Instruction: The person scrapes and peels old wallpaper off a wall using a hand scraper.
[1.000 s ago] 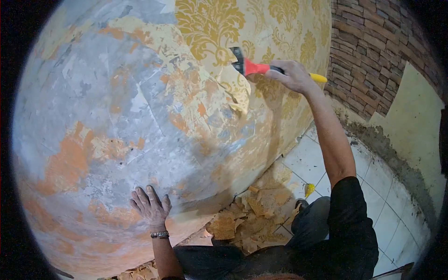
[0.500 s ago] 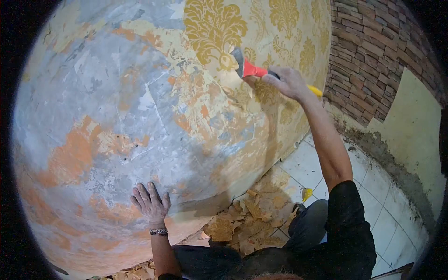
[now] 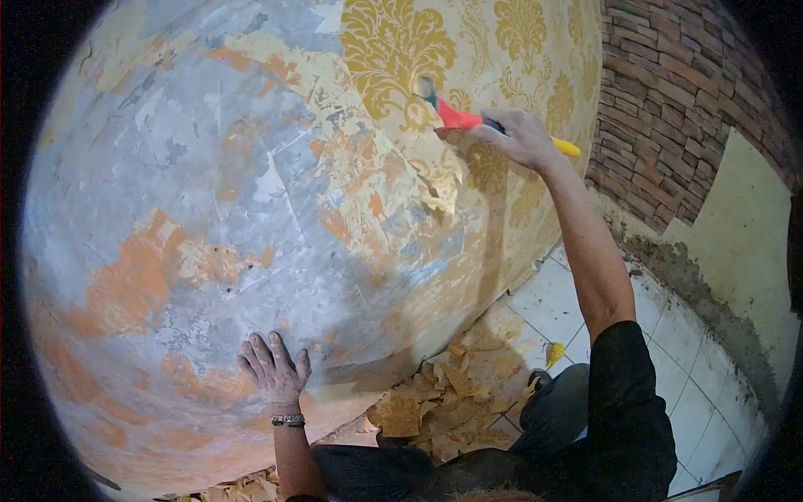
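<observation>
My right hand is closed round the handle of a scraper with a red neck, a dark grip and a yellow end. Its blade, slightly blurred, is at the gold damask wallpaper on the upper part of the wall. Just below the blade, a torn flap of paper curls away from the surface. Lower left, my left hand lies flat with fingers spread against the stripped grey and orange wall. A bracelet circles that wrist.
Scraps of peeled paper are heaped on the white tile floor at the wall's foot, near my bent legs. A small yellow object lies on the tiles. At right is a wall with brick-patterned covering.
The scraper's blade has shifted slightly up, and its angle has changed. The torn flap below it now stands out more from the wall. My left hand stays on the wall.
</observation>
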